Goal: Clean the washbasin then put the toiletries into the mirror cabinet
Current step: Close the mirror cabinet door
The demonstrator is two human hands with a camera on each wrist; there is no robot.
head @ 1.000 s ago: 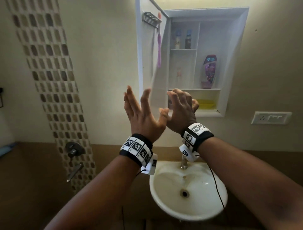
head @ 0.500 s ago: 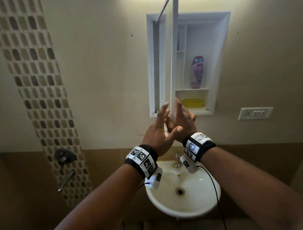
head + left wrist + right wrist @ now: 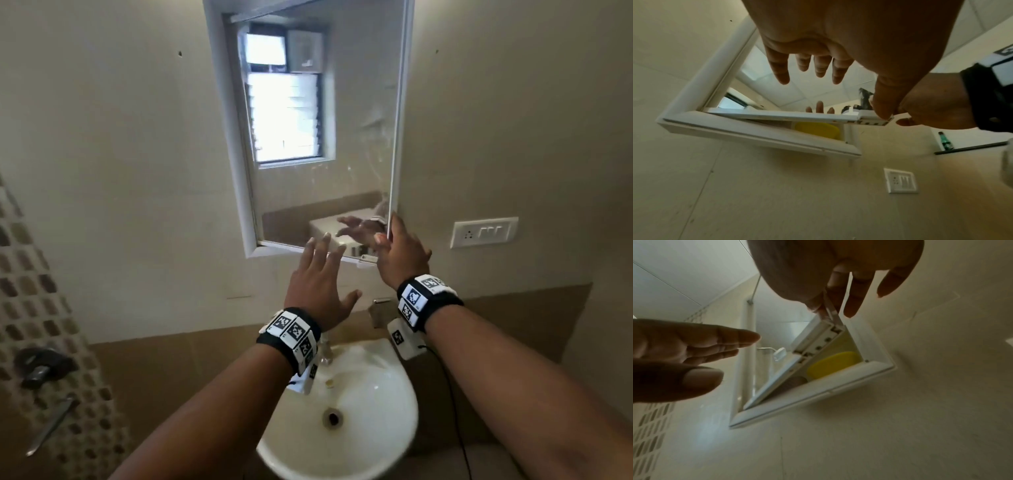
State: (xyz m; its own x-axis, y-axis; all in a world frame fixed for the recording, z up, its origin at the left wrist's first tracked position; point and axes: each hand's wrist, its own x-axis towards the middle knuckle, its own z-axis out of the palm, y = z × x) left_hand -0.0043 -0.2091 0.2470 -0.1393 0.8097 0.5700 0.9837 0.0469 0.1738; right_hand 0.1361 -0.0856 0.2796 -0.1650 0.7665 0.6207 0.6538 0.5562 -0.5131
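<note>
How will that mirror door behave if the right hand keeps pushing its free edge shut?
The mirror door probably swings stiffly as one panel on its hinged side. The right hand pinches only its thin edge, so it may slip. It is still ajar over the yellow soap dish; glass, so ease it closed.

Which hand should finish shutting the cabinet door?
Right. The right hand already pinches the door's free edge; the left hand hovers open, touching nothing. The door is slightly ajar.

A white switch plate [image 3: 483,232] is sitting on my wall; a shower valve [image 3: 40,366] is sticking out from mosaic tiles [image 3: 32,308].
</note>
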